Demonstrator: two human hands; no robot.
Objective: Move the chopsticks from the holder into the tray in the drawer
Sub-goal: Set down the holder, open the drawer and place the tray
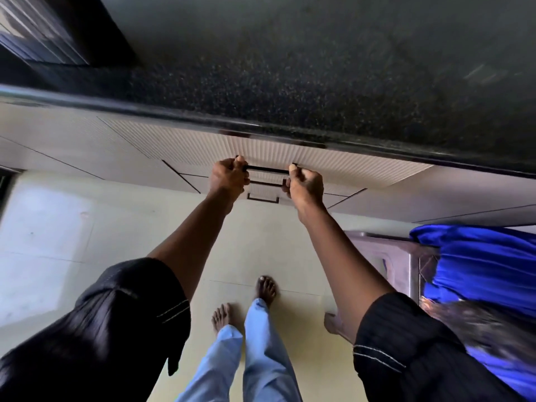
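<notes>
Both hands are on one dark bar handle (pixel 266 169) of the top drawer (pixel 290 153), which sits just under the edge of the dark speckled bench (pixel 290 105). The left hand (pixel 227 177) has its fingers (pixel 243 173) curled closed around the left end of the bar, and the right hand (pixel 306 184) is wrapped closed around the right end, with the thumb on top. The drawer front is ribbed and pale, and it looks closed or only just started to open — I cannot tell which from this angle.

The chopsticks, the holder and the tray are not visible here. The tray is probably inside this drawer, and the holder may stand on the bench outside the view, but this is only my guess from the task.

I judge that the step in hand is opening the drawer. A drawer with cutlery can be a little heavy and may stick, so a hold at both ends of the bar should keep the pull straight. Chopsticks are light, stiff and thin, and they roll and slip easily — it will be better to take them as a bundle near the middle and lay them flat along the tray.

Two more drawer handles (pixel 263 198) are below, and a chair with blue cloth (pixel 478 262) stands near on the right.
</notes>
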